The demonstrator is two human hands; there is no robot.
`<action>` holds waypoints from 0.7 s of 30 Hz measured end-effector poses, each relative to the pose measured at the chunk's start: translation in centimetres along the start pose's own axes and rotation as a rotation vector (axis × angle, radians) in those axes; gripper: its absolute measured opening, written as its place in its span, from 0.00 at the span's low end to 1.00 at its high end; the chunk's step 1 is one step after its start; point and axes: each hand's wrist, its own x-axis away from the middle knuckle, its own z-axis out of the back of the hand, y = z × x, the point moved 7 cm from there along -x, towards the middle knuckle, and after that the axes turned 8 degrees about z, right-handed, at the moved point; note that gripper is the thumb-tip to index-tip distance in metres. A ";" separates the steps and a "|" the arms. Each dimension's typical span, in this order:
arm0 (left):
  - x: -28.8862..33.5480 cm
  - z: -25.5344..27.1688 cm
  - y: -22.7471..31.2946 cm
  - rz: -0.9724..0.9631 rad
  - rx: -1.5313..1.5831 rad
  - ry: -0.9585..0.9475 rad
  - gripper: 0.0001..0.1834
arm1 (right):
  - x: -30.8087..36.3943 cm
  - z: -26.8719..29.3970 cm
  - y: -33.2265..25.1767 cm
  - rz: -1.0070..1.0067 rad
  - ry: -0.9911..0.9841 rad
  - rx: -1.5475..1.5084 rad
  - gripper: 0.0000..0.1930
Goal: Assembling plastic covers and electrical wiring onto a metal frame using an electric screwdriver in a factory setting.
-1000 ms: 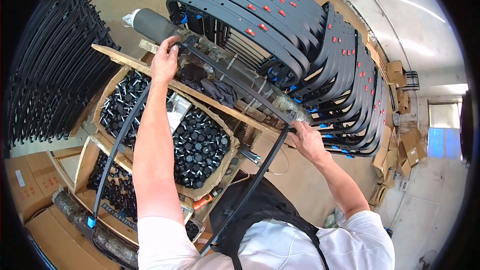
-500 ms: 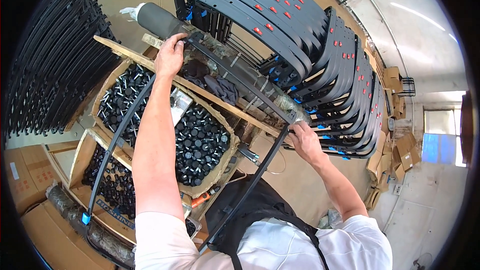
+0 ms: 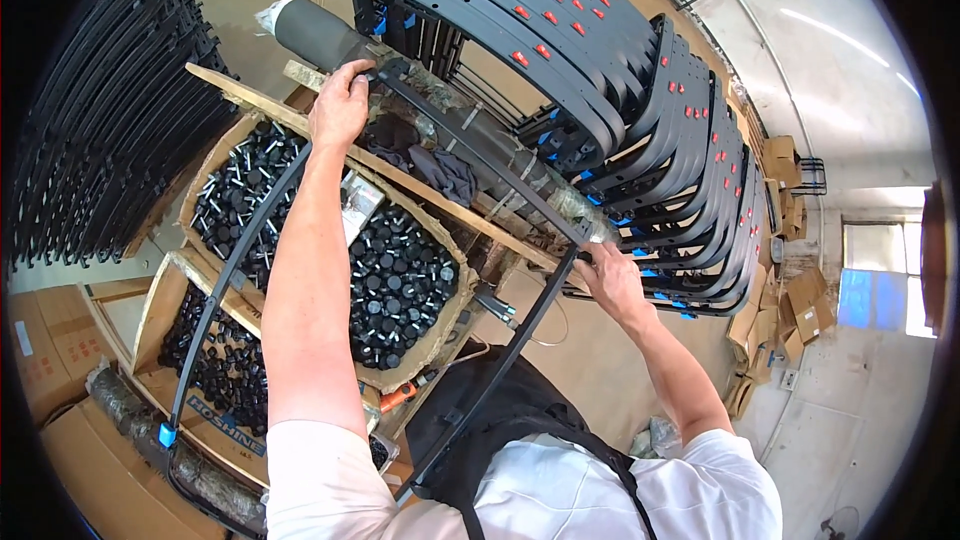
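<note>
I have a black metal frame [image 3: 487, 158] spread in front of me, its crossbar slanting from eleven o'clock to three over the grey padded roll [image 3: 315, 32]. My right hand [image 3: 613, 278], just past three o'clock, has thumb and fingers pinched on the near corner. My left hand [image 3: 340, 108] is at half past ten with fingers bent at the far corner; they hide their own contact, so I can't tell whether they're clamped or only resting there.

If that left hold is slack, I reckon the far corner could skid on the roll's curve and twist the bar out of my right pinch. The left side rail reaches toward eight o'clock, ending near a blue clip [image 3: 168, 434], and passes over the black-capped bolts [image 3: 395, 290]; a dip there could snag and scatter them. A careless swing toward one o'clock could scuff the stacked frames [image 3: 590, 40]. The dark cloth [image 3: 443, 175] beside the bar could catch too.
</note>
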 end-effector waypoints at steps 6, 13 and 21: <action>0.5 0.6 1.3 -0.086 -0.042 -0.004 0.17 | -1.2 -0.2 -0.1 -0.049 0.030 0.047 0.18; 0.9 0.2 1.5 -0.013 -0.007 -0.036 0.17 | -1.1 0.2 -0.4 -0.110 -0.183 -0.044 0.25; 0.5 0.1 0.9 0.046 0.005 -0.022 0.16 | -1.2 -0.4 1.5 -0.059 -0.172 0.132 0.25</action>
